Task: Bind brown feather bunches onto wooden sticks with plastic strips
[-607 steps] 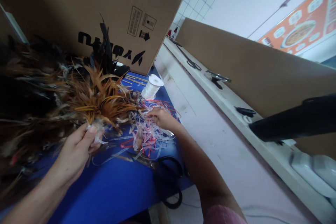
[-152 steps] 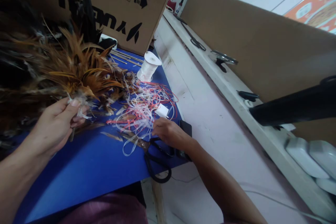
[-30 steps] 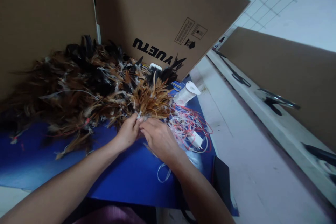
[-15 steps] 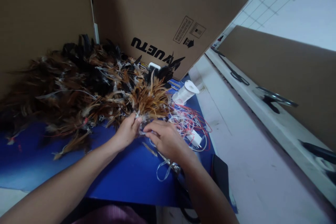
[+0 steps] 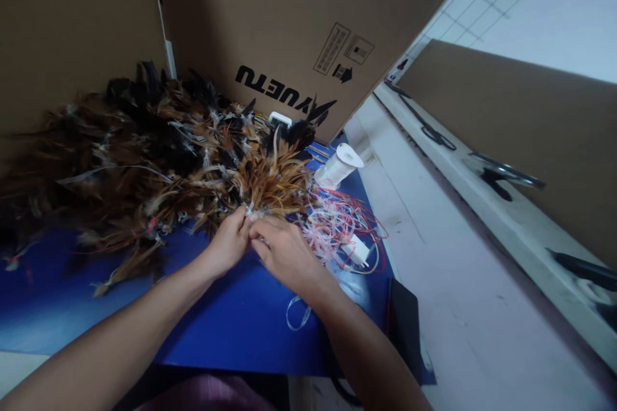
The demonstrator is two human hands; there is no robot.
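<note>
Because the cardboard box (image 5: 289, 26) rises along the far side, I read the reach beyond the work as walled off, while a pale wall (image 5: 463, 276) borders the right edge of the blue worktop (image 5: 231, 327). Toward me, blue surface runs between the forearms to the front edge, which gives the wrists some room. The feather pile (image 5: 125, 160), brown and black, spreads over the back left and blurs at its far-left end. At its right side the feather bunch (image 5: 274, 180), orange-brown, fans away from the hands. I see the left hand (image 5: 229, 241) pinched on its base, thumb against fingers. The right hand (image 5: 284, 250) meets it, fingertips bunched; what lies between them is hidden, so I cannot tell whether they grip anything. Its forearm covers most of a dark curved piece (image 5: 344, 392) at the front edge. The ribbon tangle (image 5: 332, 218), red and clear, lies just right of that hand, in the way of any sideways sweep. A dark flat slab (image 5: 403, 321) sits at the right edge. Behind the tangle stands a white spool (image 5: 337, 167); against it lies a white plug (image 5: 355, 249).
</note>
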